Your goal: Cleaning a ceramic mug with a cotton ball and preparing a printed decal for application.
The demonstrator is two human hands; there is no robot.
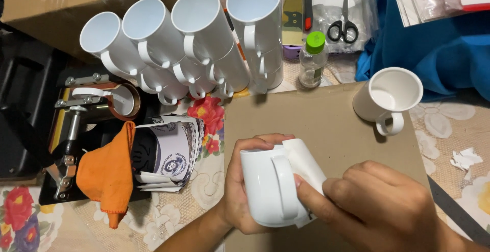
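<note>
While a white mug (268,188) is gripped at its side by the left hand (240,191), a white paper sheet (306,168) is being pressed around its wall by the right hand (377,206), whose fingers are closed on the paper beside the handle. The mug is held tilted over a brown cardboard sheet (316,119), low in the middle of the view. As far as can be judged, the wrapping of this mug is only partly done: one edge of the sheet stands free above the handle, and it cannot be told whether anything fixes it. One more plain mug (388,99) is standing upright at the far right corner of the cardboard, not yet wrapped. Behind, four leaning stacks of white mugs (204,43) are counted; the number of mugs in each stack cannot be told exactly, since the lower ones are hidden. One mug (109,99) is seen clamped in a black mug press (76,134) at the left, on which one orange cloth (107,170) is lying. Beside it, a small pile of printed paper sheets (171,152) is waiting. One pair of scissors (343,27) and one small clear bottle with a green cap (313,58) are placed further back.
</note>
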